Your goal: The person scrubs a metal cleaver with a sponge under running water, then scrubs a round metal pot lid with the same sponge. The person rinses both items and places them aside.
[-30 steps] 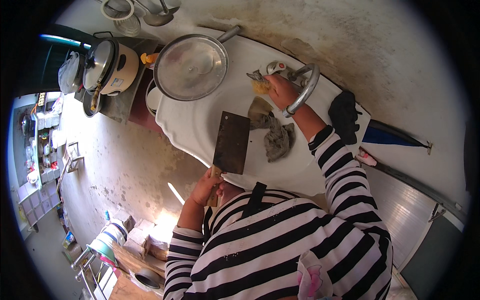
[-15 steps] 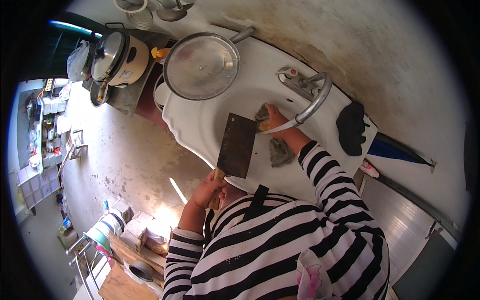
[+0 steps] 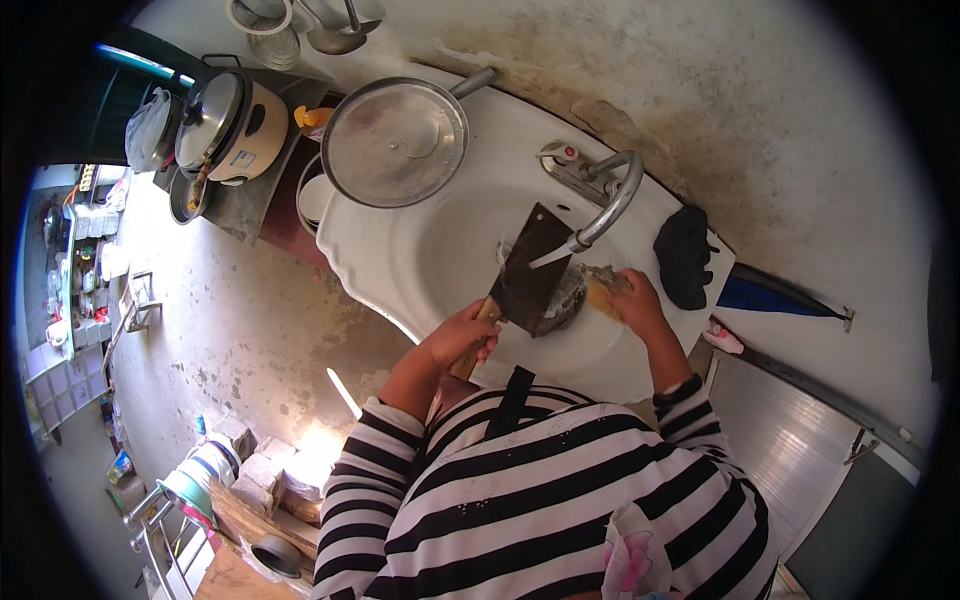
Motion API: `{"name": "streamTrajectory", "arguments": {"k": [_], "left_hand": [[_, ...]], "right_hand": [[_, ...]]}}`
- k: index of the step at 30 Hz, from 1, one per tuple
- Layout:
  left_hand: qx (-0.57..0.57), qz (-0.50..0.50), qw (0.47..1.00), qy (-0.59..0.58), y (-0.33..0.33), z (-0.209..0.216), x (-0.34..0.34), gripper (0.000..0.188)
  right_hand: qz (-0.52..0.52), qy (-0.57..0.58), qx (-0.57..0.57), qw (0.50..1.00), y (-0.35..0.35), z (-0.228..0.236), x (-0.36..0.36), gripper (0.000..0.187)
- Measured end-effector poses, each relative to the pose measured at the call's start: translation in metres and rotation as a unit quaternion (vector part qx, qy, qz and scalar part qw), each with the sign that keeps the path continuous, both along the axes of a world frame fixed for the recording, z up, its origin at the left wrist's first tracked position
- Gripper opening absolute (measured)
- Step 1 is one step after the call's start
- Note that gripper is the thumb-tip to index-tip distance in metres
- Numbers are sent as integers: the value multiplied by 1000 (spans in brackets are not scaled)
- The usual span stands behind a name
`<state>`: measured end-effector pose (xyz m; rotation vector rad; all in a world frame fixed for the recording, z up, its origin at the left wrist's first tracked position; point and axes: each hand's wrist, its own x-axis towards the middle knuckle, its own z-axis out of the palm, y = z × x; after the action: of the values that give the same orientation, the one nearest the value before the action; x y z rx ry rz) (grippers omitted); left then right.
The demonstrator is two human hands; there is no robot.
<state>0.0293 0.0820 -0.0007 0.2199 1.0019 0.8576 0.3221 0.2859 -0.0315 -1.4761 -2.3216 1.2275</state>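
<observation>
My left hand (image 3: 466, 336) is closed round the wooden handle of a cleaver (image 3: 532, 262). The broad dark blade tilts over the white sink basin (image 3: 455, 235), and water from the curved metal faucet (image 3: 622, 200) runs onto it. At the basin's right side, my right hand (image 3: 642, 302) grips a yellowish-brown and grey scrubbing pad (image 3: 604, 296); its exact kind is hard to tell. A wet, crumpled grey cloth (image 3: 568, 308) lies in the basin between the blade and the pad, partly covered by the blade.
A round metal lid (image 3: 395, 142) rests on the sink's far left edge beside a long handle. The black cloth (image 3: 684, 258) lies on the right rim. Left of the sink stand a rice cooker (image 3: 240, 130) and an orange-topped bottle (image 3: 312, 117). Ladles (image 3: 336, 38) hang on the wall.
The cleaver has moved right and over the basin, under the water stream. My right hand has pulled back to the right with the pad, away from the basin's middle.
</observation>
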Motion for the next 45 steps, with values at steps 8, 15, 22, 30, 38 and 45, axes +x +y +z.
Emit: {"name": "streamTrajectory", "arguments": {"k": [8,15,22,30,38,45], "left_hand": [[159,-198,766,590,17,30,24,28],[185,-262,594,738,-12,34,14,15],[180,-258,538,782,-46,32,9,14],[104,-155,608,771,-54,37,23,20],[39,-158,665,729,-81,30,17,25],[-7,-170,691,703,-108,-3,3,31]], "right_hand": [[-50,49,-75,995,-11,71,13,37],[56,85,-42,994,45,82,-113,60],[164,-61,139,975,96,52,-206,42],[174,104,206,957,65,41,-146,40],[34,118,57,991,-41,9,-119,39],[143,112,190,965,-99,-2,-169,44]]}}
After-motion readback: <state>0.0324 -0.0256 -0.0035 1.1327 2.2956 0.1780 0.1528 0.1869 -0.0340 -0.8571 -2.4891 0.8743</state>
